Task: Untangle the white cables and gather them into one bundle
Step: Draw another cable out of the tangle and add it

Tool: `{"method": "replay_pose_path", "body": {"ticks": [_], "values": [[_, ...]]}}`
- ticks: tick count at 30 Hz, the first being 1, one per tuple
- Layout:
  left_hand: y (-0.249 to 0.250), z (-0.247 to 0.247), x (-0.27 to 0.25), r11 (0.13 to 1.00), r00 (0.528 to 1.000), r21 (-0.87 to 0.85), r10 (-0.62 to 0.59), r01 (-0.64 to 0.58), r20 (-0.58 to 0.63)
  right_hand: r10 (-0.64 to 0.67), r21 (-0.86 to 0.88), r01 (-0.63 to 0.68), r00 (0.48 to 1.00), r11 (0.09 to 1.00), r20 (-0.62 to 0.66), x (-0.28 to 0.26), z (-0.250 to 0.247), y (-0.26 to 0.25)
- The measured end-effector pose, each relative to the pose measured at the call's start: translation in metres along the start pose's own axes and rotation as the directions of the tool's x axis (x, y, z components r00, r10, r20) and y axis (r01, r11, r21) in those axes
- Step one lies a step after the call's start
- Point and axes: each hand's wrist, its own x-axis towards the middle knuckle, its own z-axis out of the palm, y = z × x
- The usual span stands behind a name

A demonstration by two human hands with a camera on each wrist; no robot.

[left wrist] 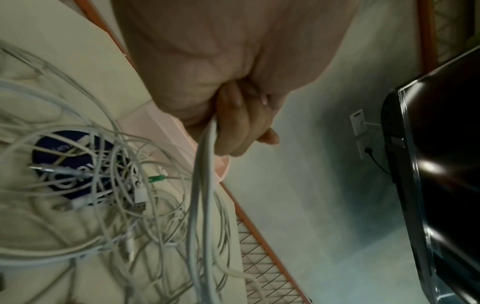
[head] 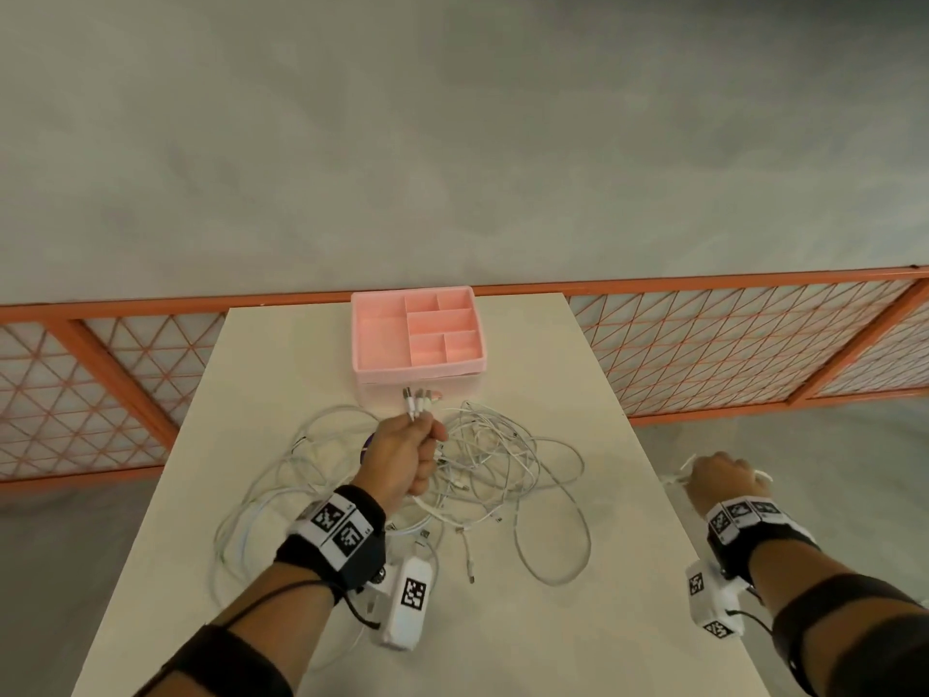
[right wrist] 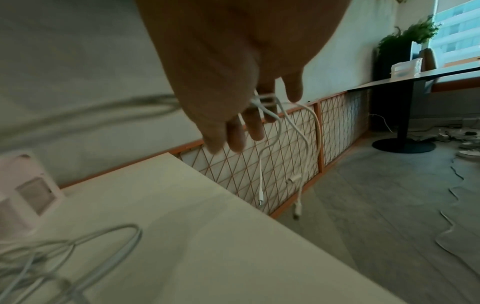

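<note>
Left hand (head: pixel 409 457) grips several white cables (head: pixel 495 462) near their plugs above the tangle on the table (head: pixel 578 621); right hand (head: pixel 721 480), beyond the table's right edge, pinches dangling cable ends (right wrist: pixel 298 156).

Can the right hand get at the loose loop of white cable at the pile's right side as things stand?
Probably not at once. The right hand hangs past the table's right edge, fingers already curled round several white cable ends. Nothing stands between it and the loose loop, but it has no free fingers.
</note>
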Motion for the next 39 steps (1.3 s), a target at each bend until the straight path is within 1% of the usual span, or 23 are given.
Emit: {"method": "replay_pose_path", "body": {"ticks": [1,3,4,5,7,8,9,11,13,15,16,18,20,23,25,28,31,33,34,36,38,39], "values": [[-0.003,0.000,-0.001,1.000,1.000,0.012,-0.004,0.004,0.006,-0.022,-0.034,0.025,0.995,0.999,0.100,0.000,0.008,-0.003],[-0.008,-0.002,-0.001,1.000,1.000,0.028,-0.003,0.003,0.010,-0.068,-0.030,0.080,0.955,0.996,0.290,0.000,0.022,-0.010],[-0.009,-0.003,-0.001,0.999,1.000,0.032,-0.002,0.002,0.011,-0.095,0.002,0.100,0.932,0.995,0.351,-0.003,0.021,-0.017],[-0.010,-0.004,-0.001,0.999,1.000,0.033,-0.002,0.002,0.014,-0.122,0.041,0.115,0.920,0.992,0.373,-0.006,0.017,-0.024],[-0.011,-0.005,0.000,0.999,1.000,0.034,-0.006,0.005,0.024,-0.223,0.147,0.183,0.919,0.972,0.324,-0.009,0.001,-0.046],[-0.011,-0.004,0.000,0.999,1.000,0.035,-0.009,0.008,0.029,-0.292,0.245,0.229,0.919,0.942,0.263,-0.011,-0.012,-0.060],[-0.010,-0.004,0.001,0.999,0.999,0.034,-0.011,0.010,0.037,-0.362,0.367,0.279,0.915,0.887,0.180,-0.013,-0.028,-0.076],[-0.009,-0.002,0.002,0.999,0.998,0.031,-0.015,0.014,0.055,-0.469,0.575,0.388,0.883,0.720,-0.009,-0.026,-0.064,-0.113],[-0.008,0.001,0.002,0.999,0.997,0.033,-0.013,0.011,0.074,-0.540,0.691,0.482,0.827,0.538,-0.157,-0.044,-0.096,-0.151],[-0.007,0.002,0.002,0.999,0.996,0.054,-0.004,-0.001,0.094,-0.618,0.755,0.539,0.752,0.374,-0.231,-0.065,-0.123,-0.185],[-0.006,0.002,0.001,0.998,0.995,0.067,-0.001,-0.006,0.100,-0.655,0.777,0.547,0.716,0.312,-0.242,-0.074,-0.132,-0.200],[-0.005,0.001,0.000,0.996,0.995,0.089,0.000,-0.009,0.101,-0.711,0.810,0.537,0.663,0.237,-0.232,-0.089,-0.141,-0.225],[-0.004,-0.003,0.000,0.993,0.995,0.115,0.009,-0.020,0.098,-0.737,0.808,0.543,0.639,0.228,-0.222,-0.098,-0.143,-0.244],[-0.004,-0.013,0.001,0.983,0.995,0.178,0.033,-0.049,0.096,-0.729,0.768,0.592,0.634,0.244,-0.257,-0.107,-0.140,-0.260],[-0.005,-0.020,0.001,0.980,0.995,0.191,0.029,-0.047,0.097,-0.730,0.756,0.609,0.627,0.241,-0.273,-0.111,-0.138,-0.266],[-0.009,-0.028,-0.002,0.989,0.993,0.150,-0.026,0.008,0.114,-0.749,0.739,0.623,0.611,0.255,-0.256,-0.116,-0.138,-0.274],[-0.013,-0.036,-0.005,0.991,0.985,0.113,-0.085,0.068,0.148,-0.785,0.736,0.608,0.595,0.297,-0.175,-0.116,-0.138,-0.281],[-0.013,-0.041,-0.007,0.993,0.979,0.044,-0.116,0.110,0.165,-0.780,0.749,0.586,0.606,0.309,-0.152,-0.118,-0.137,-0.284],[-0.012,-0.043,-0.007,0.991,0.977,-0.009,-0.130,0.133,0.167,-0.766,0.769,0.564,0.623,0.301,-0.158,-0.118,-0.135,-0.286],[-0.010,-0.049,-0.008,0.986,0.978,-0.077,-0.132,0.146,0.161,-0.721,0.828,0.489,0.675,0.276,-0.158,-0.120,-0.132,-0.292],[-0.012,-0.056,-0.009,0.990,0.981,-0.068,-0.108,0.120,0.161,-0.686,0.861,0.434,0.713,0.266,-0.147,-0.122,-0.129,-0.298],[-0.013,-0.060,-0.009,0.994,0.981,-0.050,-0.092,0.102,0.171,-0.685,0.862,0.430,0.714,0.268,-0.144,-0.125,-0.129,-0.299]]}}
